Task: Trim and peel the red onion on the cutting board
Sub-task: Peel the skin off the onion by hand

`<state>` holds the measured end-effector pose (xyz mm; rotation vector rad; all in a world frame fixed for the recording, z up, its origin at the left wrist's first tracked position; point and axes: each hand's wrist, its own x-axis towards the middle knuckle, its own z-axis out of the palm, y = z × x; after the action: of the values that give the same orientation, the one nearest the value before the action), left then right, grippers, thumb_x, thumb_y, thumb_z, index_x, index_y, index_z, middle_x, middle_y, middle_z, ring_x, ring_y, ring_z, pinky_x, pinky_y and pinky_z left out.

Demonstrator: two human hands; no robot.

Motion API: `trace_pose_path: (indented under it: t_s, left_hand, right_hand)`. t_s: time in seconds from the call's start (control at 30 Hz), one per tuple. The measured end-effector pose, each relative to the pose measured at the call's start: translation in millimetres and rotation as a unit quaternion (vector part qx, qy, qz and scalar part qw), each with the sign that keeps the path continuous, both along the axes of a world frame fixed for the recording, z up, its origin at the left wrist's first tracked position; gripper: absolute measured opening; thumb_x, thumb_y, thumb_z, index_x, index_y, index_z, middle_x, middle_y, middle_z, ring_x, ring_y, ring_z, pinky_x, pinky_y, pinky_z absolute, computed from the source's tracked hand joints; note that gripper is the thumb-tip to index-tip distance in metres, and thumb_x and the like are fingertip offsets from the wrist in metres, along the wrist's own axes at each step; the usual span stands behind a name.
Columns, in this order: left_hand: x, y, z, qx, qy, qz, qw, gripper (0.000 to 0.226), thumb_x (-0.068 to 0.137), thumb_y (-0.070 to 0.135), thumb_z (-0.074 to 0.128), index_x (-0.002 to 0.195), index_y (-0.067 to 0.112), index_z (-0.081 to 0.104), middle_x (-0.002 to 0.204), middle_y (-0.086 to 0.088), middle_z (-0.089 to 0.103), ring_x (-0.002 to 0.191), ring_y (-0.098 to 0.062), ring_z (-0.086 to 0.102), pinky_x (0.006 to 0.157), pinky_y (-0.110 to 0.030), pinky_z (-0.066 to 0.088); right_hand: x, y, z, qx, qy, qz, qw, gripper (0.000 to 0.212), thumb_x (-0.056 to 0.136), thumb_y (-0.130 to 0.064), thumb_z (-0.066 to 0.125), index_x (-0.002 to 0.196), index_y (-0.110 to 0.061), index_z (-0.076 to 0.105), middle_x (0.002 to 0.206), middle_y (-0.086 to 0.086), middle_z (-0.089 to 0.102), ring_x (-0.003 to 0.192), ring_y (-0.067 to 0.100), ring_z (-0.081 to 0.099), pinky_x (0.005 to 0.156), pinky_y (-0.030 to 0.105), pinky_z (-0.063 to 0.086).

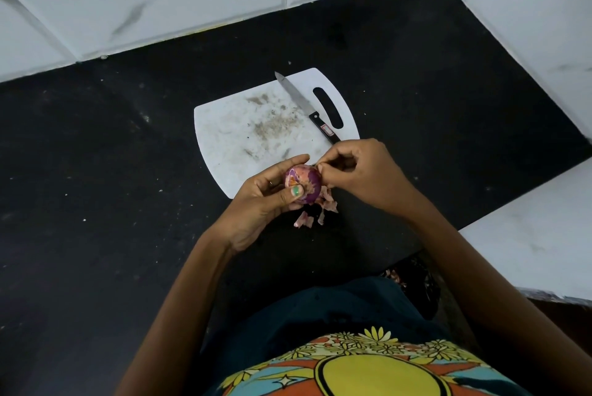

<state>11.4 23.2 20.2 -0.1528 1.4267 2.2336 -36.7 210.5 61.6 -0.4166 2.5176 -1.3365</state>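
Red onion [302, 182] held above near corner of cutting board [237, 139], left hand [262, 200] fingers curled round it. Right hand [355, 171] pinches skin at onion's top. Knife [307, 107] lies on board beside handle slot. Peel scraps [315, 211] just below onion, on black counter [96, 155].

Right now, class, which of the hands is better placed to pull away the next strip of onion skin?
Right. The right hand already pinches skin at the top of the red onion, while the left hand cradles and steadies it.
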Motion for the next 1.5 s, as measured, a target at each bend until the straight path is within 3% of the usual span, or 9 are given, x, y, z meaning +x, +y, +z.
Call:
trace_pose_path:
  t_s: [0.17,0.33,0.5,0.57,0.73,0.87,1.2,1.33,1.5]
  left_hand:
    - [-1.5,-1.4,0.0,0.033,-0.008,0.008,0.999,0.046,0.083,0.005,0.063,0.127,0.018,0.056,0.117,-0.005,0.061,0.097,-0.016,0.066,0.077,-0.022,0.056]
    - [-2.2,-1.9,0.9,0.071,-0.012,0.017,0.997,0.056,0.068,0.018,0.082,0.12,0.014,0.062,0.116,-0.005,0.063,0.094,-0.018,0.067,0.071,-0.021,0.056]
    - [-3.6,-2.8,-1.4,0.052,-0.02,0.03,0.998,0.045,0.077,0.006,0.057,0.121,0.011,0.058,0.119,-0.009,0.06,0.094,-0.018,0.067,0.071,-0.021,0.056]
    - [-3.9,-2.5,-3.9,0.048,-0.016,0.035,0.998,0.044,0.077,0.006,0.057,0.121,0.012,0.059,0.118,-0.009,0.061,0.094,-0.018,0.066,0.072,-0.021,0.056]
    - [-3.7,-0.2,-8.2,0.029,-0.004,0.043,0.999,0.043,0.078,0.007,0.056,0.12,0.013,0.059,0.106,-0.005,0.066,0.091,-0.017,0.065,0.074,-0.023,0.055]
    - [-4.9,-0.6,-7.4,0.021,-0.001,0.045,0.999,0.044,0.078,0.005,0.054,0.122,0.012,0.059,0.107,-0.005,0.066,0.089,-0.015,0.066,0.072,-0.022,0.054]
    - [-3.5,1.3,-4.3,0.033,-0.002,0.047,0.998,0.044,0.076,0.004,0.05,0.117,0.012,0.062,0.11,-0.006,0.064,0.087,-0.015,0.065,0.068,-0.021,0.053]
    - [-4.2,1.6,-3.4,0.038,0.001,0.053,0.998,0.045,0.075,0.004,0.049,0.119,0.009,0.06,0.112,-0.006,0.064,0.085,-0.014,0.065,0.067,-0.02,0.053]
    - [-4.3,-0.5,-5.4,0.007,0.008,0.062,0.998,0.042,0.076,0.005,0.054,0.116,0.012,0.062,0.106,0.0,0.068,0.086,-0.011,0.066,0.066,-0.018,0.053]
  right_hand:
    - [1.7,-0.9,-15.4,-0.042,-0.047,-0.075,0.995,0.007,0.084,-0.01,0.066,0.082,-0.004,0.07,0.073,0.004,0.072,0.064,0.017,0.071,0.061,0.033,0.061]
    - [5.0,-1.5,-31.9,0.057,-0.045,-0.079,0.994,0.016,0.087,-0.018,0.064,0.081,-0.004,0.068,0.07,0.007,0.069,0.064,0.019,0.068,0.067,0.043,0.058]
    - [6.5,0.9,-27.8,0.129,-0.022,-0.057,0.99,0.038,0.093,-0.034,0.057,0.072,-0.003,0.062,0.064,0.013,0.064,0.059,0.027,0.062,0.061,0.043,0.051]
    - [7.0,0.0,-22.1,0.087,-0.044,-0.056,0.994,0.01,0.091,-0.018,0.058,0.092,-0.01,0.064,0.076,0.006,0.066,0.069,0.02,0.065,0.068,0.041,0.054]
    - [5.2,-1.8,0.9,-0.151,-0.242,-0.023,0.958,0.016,0.094,-0.013,0.054,0.107,-0.017,0.063,0.098,0.0,0.067,0.079,0.008,0.069,0.064,0.021,0.057]
    - [6.7,-4.4,-1.3,-0.153,-0.181,-0.03,0.971,0.024,0.083,-0.017,0.07,0.105,-0.011,0.065,0.096,0.008,0.071,0.079,0.025,0.071,0.063,0.03,0.061]
    - [6.8,-7.8,-31.1,-0.101,-0.133,-0.159,0.973,0.012,0.085,-0.012,0.07,0.086,-0.001,0.064,0.066,0.008,0.067,0.052,0.021,0.065,0.05,0.029,0.053]
    - [6.4,-3.3,-42.9,-0.012,-0.101,-0.175,0.979,0.013,0.084,-0.008,0.067,0.081,-0.019,0.061,0.075,0.002,0.067,0.068,0.02,0.068,0.066,0.037,0.058]
    - [7.5,-4.4,-27.7,0.002,-0.102,-0.139,0.985,0.021,0.085,0.001,0.056,0.087,-0.015,0.069,0.091,-0.003,0.071,0.089,0.01,0.068,0.085,0.033,0.057]
